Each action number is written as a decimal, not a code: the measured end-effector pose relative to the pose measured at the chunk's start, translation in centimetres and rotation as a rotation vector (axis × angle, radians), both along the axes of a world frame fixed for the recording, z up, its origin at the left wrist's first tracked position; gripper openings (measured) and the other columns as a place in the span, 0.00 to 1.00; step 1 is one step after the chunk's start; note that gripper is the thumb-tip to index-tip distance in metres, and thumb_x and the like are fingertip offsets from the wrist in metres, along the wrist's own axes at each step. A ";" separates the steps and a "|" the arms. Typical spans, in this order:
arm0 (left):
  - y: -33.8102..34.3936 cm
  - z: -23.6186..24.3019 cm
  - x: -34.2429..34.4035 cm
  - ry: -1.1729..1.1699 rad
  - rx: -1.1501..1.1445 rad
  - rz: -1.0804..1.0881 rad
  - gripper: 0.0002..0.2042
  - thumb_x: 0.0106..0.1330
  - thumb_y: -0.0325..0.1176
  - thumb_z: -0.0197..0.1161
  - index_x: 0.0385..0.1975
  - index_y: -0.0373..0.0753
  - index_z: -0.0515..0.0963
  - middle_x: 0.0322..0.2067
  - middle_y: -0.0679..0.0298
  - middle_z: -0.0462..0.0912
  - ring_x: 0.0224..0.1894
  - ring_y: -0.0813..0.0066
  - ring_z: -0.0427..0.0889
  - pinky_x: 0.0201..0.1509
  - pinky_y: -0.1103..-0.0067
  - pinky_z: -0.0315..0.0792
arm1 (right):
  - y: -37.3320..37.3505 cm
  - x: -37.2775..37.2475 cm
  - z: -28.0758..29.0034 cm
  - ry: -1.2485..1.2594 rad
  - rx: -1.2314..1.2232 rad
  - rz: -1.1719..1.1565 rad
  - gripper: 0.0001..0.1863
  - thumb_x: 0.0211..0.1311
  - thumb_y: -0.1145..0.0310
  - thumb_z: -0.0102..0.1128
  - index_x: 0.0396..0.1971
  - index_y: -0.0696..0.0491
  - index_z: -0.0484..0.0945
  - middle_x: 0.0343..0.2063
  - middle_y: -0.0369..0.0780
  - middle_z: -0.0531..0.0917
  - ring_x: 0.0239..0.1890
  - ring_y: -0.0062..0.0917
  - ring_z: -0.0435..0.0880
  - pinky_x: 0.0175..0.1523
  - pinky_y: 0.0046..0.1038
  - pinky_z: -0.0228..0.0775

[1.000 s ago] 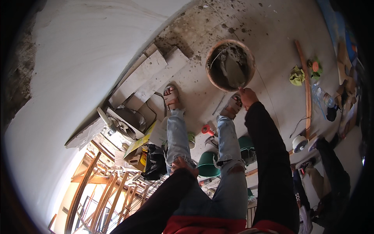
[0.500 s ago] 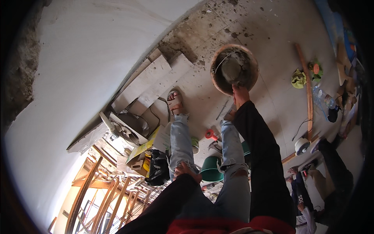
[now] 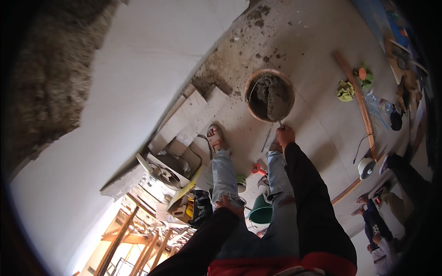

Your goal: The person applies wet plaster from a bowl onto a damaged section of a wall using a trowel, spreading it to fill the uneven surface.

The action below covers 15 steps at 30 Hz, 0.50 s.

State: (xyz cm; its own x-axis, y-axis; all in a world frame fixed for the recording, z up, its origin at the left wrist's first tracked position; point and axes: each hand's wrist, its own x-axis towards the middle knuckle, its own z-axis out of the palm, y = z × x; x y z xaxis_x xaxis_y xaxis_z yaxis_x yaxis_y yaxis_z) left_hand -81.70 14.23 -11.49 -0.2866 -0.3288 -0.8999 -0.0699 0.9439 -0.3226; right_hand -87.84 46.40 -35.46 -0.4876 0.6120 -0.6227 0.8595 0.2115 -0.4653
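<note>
My right hand (image 3: 284, 134) is closed on the trowel handle (image 3: 280, 123) at the near rim of a round, worn bucket (image 3: 250, 103). The trowel's blade reaches into grey mortar (image 3: 271, 89) in the bucket and is largely coated or covered by it. My left hand (image 3: 230, 205) grips my left knee, its fingers curled over the torn light jeans. My sandalled left foot (image 3: 215, 135) stands left of the bucket; the right one is mostly behind my right hand.
Left are a white wall (image 3: 138, 55) with a rough patch, boards (image 3: 189, 112) and a fan (image 3: 168, 175). A red-handled tool (image 3: 258, 169) and green bucket (image 3: 261, 211) lie between my legs. Right are a wooden plank (image 3: 354, 89), bottles (image 3: 380, 106) and other people's legs (image 3: 407, 179).
My right hand pushed toward the bucket, then drew back slightly; the trowel has shifted within the mortar. The view has moved, showing more rough wall. My left hand stays on my knee.
</note>
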 end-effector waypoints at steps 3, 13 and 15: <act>-3.0 1.0 0.2 0.133 0.101 -0.020 0.43 0.46 0.59 0.65 0.61 0.42 0.61 0.55 0.46 0.68 0.57 0.48 0.70 0.60 0.61 0.66 | -2.7 -1.2 6.7 0.025 0.087 0.069 0.17 0.46 0.58 0.56 0.25 0.59 0.79 0.26 0.53 0.81 0.34 0.50 0.80 0.43 0.45 0.71; -19.7 4.1 -14.3 0.169 0.649 0.066 0.34 0.59 0.56 0.56 0.58 0.35 0.66 0.38 0.49 0.82 0.45 0.56 0.80 0.53 0.66 0.72 | -8.8 -4.4 45.9 0.664 -1.005 -0.468 0.03 0.55 0.74 0.51 0.30 0.53 0.69 0.21 0.36 0.73 0.22 0.22 0.75 0.28 0.29 0.72; -21.8 5.9 -17.1 0.177 0.659 0.155 0.28 0.61 0.51 0.56 0.54 0.36 0.70 0.37 0.50 0.81 0.45 0.56 0.80 0.51 0.66 0.73 | -10.1 -6.7 55.4 0.873 -1.001 -0.627 0.05 0.58 0.74 0.54 0.33 0.52 0.68 0.23 0.35 0.73 0.24 0.21 0.75 0.29 0.26 0.72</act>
State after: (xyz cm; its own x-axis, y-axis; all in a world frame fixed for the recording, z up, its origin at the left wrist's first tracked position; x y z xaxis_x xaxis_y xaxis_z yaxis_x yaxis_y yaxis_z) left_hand -98.75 -7.54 -5.60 -0.4411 0.2207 -0.8699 -0.2179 0.9140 0.3424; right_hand -94.55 36.27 19.97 -0.7468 0.3607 -0.5587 0.0625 -0.7984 -0.5989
